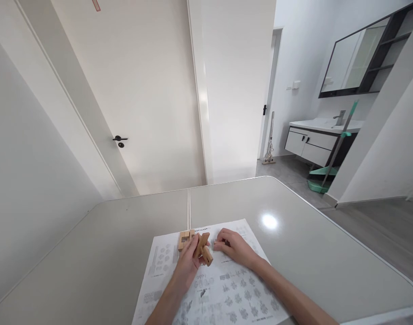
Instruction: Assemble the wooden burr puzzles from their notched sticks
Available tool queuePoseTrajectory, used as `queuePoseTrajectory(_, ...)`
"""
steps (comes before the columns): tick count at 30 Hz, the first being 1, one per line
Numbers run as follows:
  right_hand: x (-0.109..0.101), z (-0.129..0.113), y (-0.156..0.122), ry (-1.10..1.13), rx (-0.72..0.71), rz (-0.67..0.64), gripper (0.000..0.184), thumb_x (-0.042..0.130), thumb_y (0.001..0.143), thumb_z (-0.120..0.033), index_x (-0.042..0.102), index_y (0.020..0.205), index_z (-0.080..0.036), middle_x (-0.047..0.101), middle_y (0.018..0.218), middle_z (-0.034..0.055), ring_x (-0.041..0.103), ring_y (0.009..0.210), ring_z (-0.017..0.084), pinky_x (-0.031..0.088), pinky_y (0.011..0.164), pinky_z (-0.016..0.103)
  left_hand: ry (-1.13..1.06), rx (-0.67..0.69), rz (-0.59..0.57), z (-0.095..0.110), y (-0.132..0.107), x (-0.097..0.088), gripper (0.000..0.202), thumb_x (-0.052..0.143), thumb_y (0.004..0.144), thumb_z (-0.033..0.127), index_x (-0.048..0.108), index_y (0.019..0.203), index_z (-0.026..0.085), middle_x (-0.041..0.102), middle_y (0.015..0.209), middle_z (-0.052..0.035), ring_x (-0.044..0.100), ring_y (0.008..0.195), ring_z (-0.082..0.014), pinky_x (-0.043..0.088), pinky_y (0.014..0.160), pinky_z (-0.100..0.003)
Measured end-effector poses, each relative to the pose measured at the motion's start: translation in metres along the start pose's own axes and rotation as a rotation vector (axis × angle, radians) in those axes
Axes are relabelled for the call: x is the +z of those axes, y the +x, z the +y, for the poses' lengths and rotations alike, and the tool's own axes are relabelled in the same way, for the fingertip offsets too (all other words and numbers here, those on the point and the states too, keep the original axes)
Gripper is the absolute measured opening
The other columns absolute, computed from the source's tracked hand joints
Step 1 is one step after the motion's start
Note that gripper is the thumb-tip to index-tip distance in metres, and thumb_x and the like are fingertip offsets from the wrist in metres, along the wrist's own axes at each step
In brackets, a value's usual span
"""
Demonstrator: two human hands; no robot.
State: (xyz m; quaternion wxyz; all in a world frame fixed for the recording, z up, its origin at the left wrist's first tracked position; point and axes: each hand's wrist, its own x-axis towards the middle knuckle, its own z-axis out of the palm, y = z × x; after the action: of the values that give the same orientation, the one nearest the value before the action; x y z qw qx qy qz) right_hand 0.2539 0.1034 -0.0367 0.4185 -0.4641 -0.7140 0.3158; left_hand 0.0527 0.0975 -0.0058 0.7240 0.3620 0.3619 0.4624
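My left hand (pixel 189 258) is closed around several crossed wooden puzzle pieces (pixel 204 249), held above a printed sheet. To the right, my right hand (pixel 234 246) has its fingers bent together, with a small bit of wood (pixel 225 242) partly showing at them; most of it is hidden. Behind my left hand, a squarish group of wooden blocks (pixel 183 239) sits on the sheet. The large white paper sheet (pixel 238 280) carries rows of grey diagrams of interlocking shapes and lies beneath both hands.
The paper lies on a grey table (pixel 321 262) with a seam and a pale raised edge. Beyond it stands a white door (pixel 152 90) with a black handle (pixel 119 139). At right are a washbasin cabinet (pixel 311 142), a mop (pixel 270 144) and a green dustpan (pixel 317 186).
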Motion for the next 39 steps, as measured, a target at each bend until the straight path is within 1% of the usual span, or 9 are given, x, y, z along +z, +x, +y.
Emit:
queuePoseTrajectory(7, -0.002, -0.006, -0.001, 0.377, 0.169, 0.017, 0.045, 0.043, 0.099, -0.065, 0.053, 0.083, -0.024, 0.049, 0.044, -0.0091, 0.035, 0.036, 0.011, 0.032, 0.046, 0.025, 0.069, -0.001, 0.022, 0.0, -0.002, 0.001, 0.04, 0.076, 0.083, 0.054, 0.068, 0.095, 0.017, 0.07, 0.081, -0.0027, 0.058, 0.059, -0.0107, 0.038, 0.05, -0.023)
queuePoseTrajectory(14, -0.007, -0.012, 0.003, 0.549, 0.192, 0.04, 0.047, 0.046, 0.095, -0.07, 0.054, 0.092, -0.023, 0.05, 0.061, -0.0072, 0.034, 0.044, 0.009, 0.028, 0.044, 0.024, 0.242, 0.072, -0.026, -0.004, -0.002, 0.003, 0.042, 0.07, 0.085, 0.059, 0.065, 0.089, 0.018, 0.068, 0.08, -0.0046, 0.057, 0.063, -0.014, 0.038, 0.051, -0.023)
queuePoseTrajectory(17, -0.011, -0.014, 0.003, 0.565, 0.19, 0.022, 0.047, 0.049, 0.095, -0.069, 0.058, 0.097, -0.022, 0.046, 0.055, -0.0087, 0.03, 0.041, 0.008, 0.024, 0.043, 0.024, 0.285, 0.075, -0.029, -0.003, -0.003, 0.005, 0.042, 0.068, 0.087, 0.06, 0.065, 0.088, 0.018, 0.067, 0.078, -0.0045, 0.056, 0.061, -0.0142, 0.038, 0.052, -0.024)
queuePoseTrajectory(20, -0.013, -0.014, 0.003, 0.604, 0.198, 0.006, 0.046, 0.051, 0.095, -0.066, 0.059, 0.092, -0.022, 0.036, 0.049, -0.0106, 0.024, 0.041, 0.008, 0.02, 0.043, 0.025, 0.3, 0.089, -0.025, -0.001, -0.005, 0.008, 0.043, 0.067, 0.087, 0.062, 0.064, 0.086, 0.019, 0.065, 0.076, -0.0032, 0.055, 0.061, -0.0135, 0.038, 0.051, -0.023)
queuePoseTrajectory(24, -0.012, -0.013, 0.003, 0.84, 0.289, -0.055, 0.043, 0.059, 0.092, -0.064, 0.054, 0.087, -0.022, 0.034, 0.054, -0.0101, 0.018, 0.046, 0.008, 0.015, 0.042, 0.023, 0.327, 0.088, -0.013, -0.002, -0.005, 0.007, 0.045, 0.067, 0.085, 0.064, 0.063, 0.084, 0.019, 0.065, 0.075, -0.0031, 0.053, 0.06, -0.0133, 0.038, 0.05, -0.023)
queuePoseTrajectory(27, -0.011, -0.013, 0.001, 0.961, 0.325, -0.122, 0.04, 0.063, 0.091, -0.062, 0.056, 0.099, -0.023, 0.037, 0.058, -0.0097, 0.016, 0.047, 0.008, 0.012, 0.041, 0.022, 0.333, 0.101, 0.009, -0.005, -0.003, 0.005, 0.045, 0.067, 0.085, 0.064, 0.064, 0.086, 0.019, 0.066, 0.077, -0.0036, 0.054, 0.061, -0.0135, 0.038, 0.05, -0.022)
queuePoseTrajectory(31, -0.011, -0.013, -0.002, 0.989, 0.294, -0.196, 0.044, 0.065, 0.091, -0.059, 0.06, 0.114, -0.022, 0.035, 0.056, -0.0105, 0.013, 0.046, 0.007, 0.009, 0.039, 0.022, 0.335, 0.11, 0.024, -0.007, -0.002, 0.004, 0.046, 0.067, 0.085, 0.064, 0.063, 0.085, 0.019, 0.067, 0.077, -0.0039, 0.054, 0.061, -0.0136, 0.039, 0.051, -0.022)
queuePoseTrajectory(34, -0.01, -0.013, -0.003, 0.987, 0.286, -0.226, 0.04, 0.067, 0.091, -0.058, 0.064, 0.105, -0.02, 0.031, 0.053, -0.0111, 0.015, 0.045, 0.007, 0.011, 0.038, 0.022, 0.344, 0.12, 0.025, -0.007, -0.002, 0.006, 0.044, 0.068, 0.085, 0.063, 0.063, 0.085, 0.019, 0.066, 0.077, -0.0032, 0.055, 0.064, -0.0144, 0.039, 0.051, -0.021)
queuePoseTrajectory(39, -0.005, -0.014, -0.004, 0.955, 0.279, -0.29, 0.04, 0.07, 0.089, -0.057, 0.063, 0.101, -0.019, 0.036, 0.05, -0.0113, 0.018, 0.042, 0.006, 0.017, 0.04, 0.021, 0.381, 0.145, 0.027, -0.009, -0.002, 0.006, 0.042, 0.068, 0.085, 0.062, 0.065, 0.088, 0.02, 0.067, 0.078, -0.003, 0.056, 0.064, -0.0145, 0.04, 0.052, -0.022)
